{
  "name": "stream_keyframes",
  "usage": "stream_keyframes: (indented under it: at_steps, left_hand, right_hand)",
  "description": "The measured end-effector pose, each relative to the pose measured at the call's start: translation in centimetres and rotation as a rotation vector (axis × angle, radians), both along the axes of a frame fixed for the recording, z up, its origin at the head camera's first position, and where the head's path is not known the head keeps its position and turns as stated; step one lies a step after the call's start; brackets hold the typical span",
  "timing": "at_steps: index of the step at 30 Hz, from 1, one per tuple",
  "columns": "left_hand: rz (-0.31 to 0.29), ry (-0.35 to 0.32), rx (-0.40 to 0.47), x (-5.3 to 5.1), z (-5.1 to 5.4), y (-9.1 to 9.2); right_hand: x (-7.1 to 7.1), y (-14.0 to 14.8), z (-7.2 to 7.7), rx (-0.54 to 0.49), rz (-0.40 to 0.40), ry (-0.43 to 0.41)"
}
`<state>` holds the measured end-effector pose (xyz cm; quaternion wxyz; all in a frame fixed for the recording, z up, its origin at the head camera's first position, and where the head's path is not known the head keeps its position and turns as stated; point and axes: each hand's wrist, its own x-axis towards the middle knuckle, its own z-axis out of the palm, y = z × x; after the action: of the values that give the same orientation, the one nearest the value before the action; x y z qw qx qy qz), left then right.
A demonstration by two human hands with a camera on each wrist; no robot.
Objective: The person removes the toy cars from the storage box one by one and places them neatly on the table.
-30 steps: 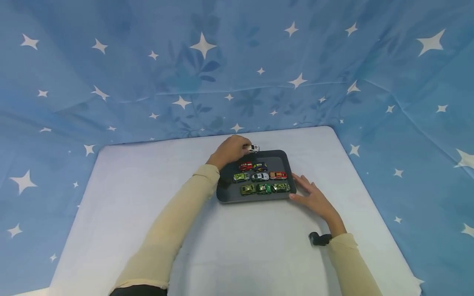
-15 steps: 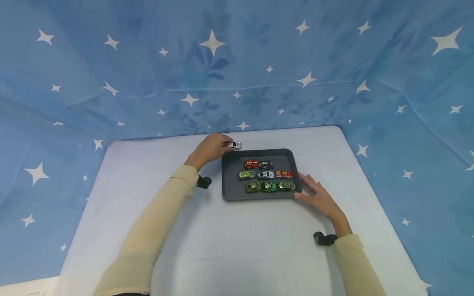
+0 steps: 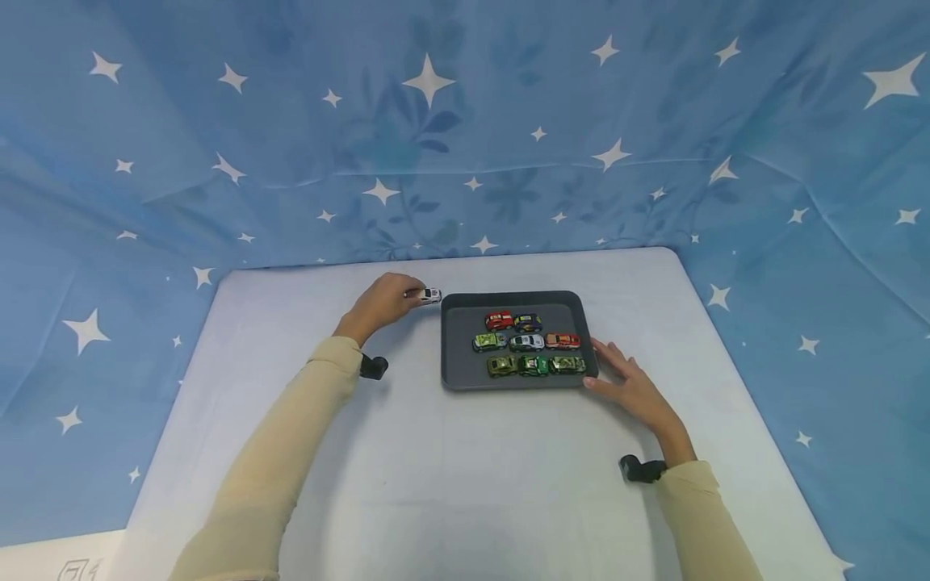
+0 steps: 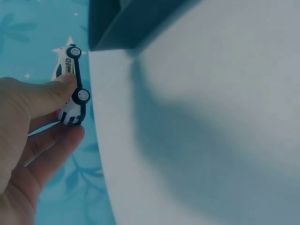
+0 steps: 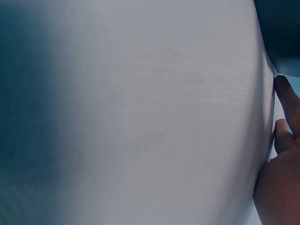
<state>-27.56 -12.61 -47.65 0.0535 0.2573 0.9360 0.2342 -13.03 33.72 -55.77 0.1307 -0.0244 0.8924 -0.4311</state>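
Pinched in the left hand (image 3: 381, 303), thumb to its side: one white toy car (image 3: 431, 296), just outside the far left corner of one dark tray (image 3: 461, 323); best kept level and clear of the rim. Tray contents: eight toy cars (image 3: 526, 343), in rows of two, three and three. Right hand (image 3: 634, 393), fingers spread, at the tray's right edge, well placed to steady it.

Soft, diffuse light covers the white tabletop (image 3: 472, 452) in the head view, leaving a faint, loose-edged shadow beside the left sleeve (image 3: 272, 452), and small details look slightly smeared. The left wrist view is dimmer and tinted blue-green, with a broad blurry shadow but a fairly crisp white toy car (image 4: 78, 80). The right wrist view is hazy, its left side a dark blur and the right hand (image 5: 282, 176) in shade.
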Motion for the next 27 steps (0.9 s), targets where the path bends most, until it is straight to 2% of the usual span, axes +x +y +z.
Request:
stream_keyframes:
  at_steps: [10, 18, 27]
  left_hand:
    - [0.011, -0.039, -0.022, 0.9, -1.7, -1.8]
    - [0.014, -0.085, -0.046, 1.5, -3.0, -2.4]
    - [-0.011, -0.061, -0.045, 1.8, -3.5, -2.5]
  right_hand:
    - [0.0, 0.0, -0.1, -0.004, 0.004, -0.002]
    - [0.0, 0.0, -0.2, -0.006, -0.005, 0.000]
    - [0.0, -0.2, -0.3, -0.004, -0.006, 0.005]
